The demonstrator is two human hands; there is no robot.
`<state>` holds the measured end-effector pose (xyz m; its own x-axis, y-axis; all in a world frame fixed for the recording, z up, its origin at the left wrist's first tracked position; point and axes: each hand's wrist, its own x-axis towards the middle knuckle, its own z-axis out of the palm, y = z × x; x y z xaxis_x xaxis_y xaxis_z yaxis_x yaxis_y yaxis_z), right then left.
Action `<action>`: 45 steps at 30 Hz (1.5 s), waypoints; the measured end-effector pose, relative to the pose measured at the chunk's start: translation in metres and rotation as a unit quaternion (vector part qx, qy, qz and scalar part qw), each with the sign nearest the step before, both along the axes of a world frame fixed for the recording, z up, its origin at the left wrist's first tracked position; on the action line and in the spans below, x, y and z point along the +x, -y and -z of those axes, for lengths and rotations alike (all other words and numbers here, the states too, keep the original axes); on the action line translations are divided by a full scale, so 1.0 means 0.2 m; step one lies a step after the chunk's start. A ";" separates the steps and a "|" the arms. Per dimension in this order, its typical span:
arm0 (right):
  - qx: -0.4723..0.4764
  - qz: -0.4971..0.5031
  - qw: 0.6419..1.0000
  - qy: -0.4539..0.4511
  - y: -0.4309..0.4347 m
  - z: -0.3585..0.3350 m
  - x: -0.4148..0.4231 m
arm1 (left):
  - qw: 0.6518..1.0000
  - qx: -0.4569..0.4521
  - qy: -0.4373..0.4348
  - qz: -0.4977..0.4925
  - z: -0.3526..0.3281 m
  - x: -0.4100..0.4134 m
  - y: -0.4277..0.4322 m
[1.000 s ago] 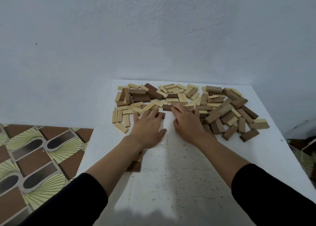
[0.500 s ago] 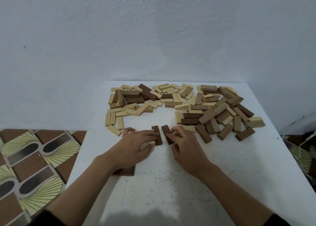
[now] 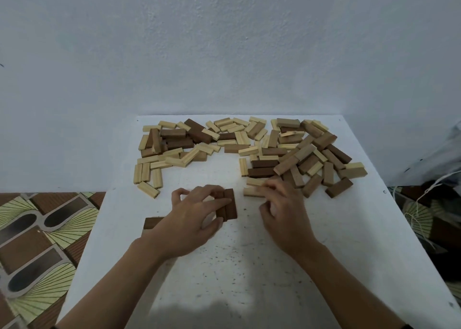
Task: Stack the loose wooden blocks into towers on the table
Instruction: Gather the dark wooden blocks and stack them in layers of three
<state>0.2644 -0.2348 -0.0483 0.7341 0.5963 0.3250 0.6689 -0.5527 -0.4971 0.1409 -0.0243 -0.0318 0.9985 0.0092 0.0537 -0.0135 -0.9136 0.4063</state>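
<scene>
left hand [image 3: 192, 219] fingers [image 3: 217, 201] now hold two dark blocks [image 3: 231, 204] paired as a base; right hand [image 3: 282, 209] has shifted to light block [image 3: 250, 192], grip too blurred to tell

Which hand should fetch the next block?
Probably right: the right hand is at a light block by the pile, while the left hand holds the two dark blocks together.

Loose wooden blocks [image 3: 270, 151] on a white table [image 3: 249, 278]
Two dark brown blocks [image 3: 230, 205] are gripped by the left hand [image 3: 194, 220]; a pale block [image 3: 251, 192] is touched by the blurred right hand [image 3: 283, 210].
</scene>
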 end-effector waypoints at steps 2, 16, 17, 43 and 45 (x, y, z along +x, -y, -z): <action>-0.029 0.055 0.998 0.027 0.05 0.00 0.04 | 0.999 0.033 -0.014 0.010 0.00 0.01 0.01; -0.080 -0.036 0.988 0.126 -0.04 0.10 0.10 | 0.997 0.065 -0.033 0.015 0.00 0.00 -0.02; -0.074 -0.033 0.986 0.143 -0.06 0.10 0.10 | 0.997 0.066 -0.032 0.011 -0.01 0.00 -0.03; -0.094 0.069 0.992 0.057 0.03 0.04 0.08 | 0.998 0.053 -0.028 -0.012 -0.07 0.00 0.08; -0.105 0.068 0.991 0.052 0.07 0.06 0.06 | 0.998 0.048 -0.028 -0.009 -0.07 0.01 0.11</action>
<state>0.2762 -0.2491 -0.0601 0.7812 0.5570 0.2819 0.6229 -0.7246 -0.2949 0.1427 -0.0453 -0.0182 0.9997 0.0255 0.0002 0.0241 -0.9486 0.3156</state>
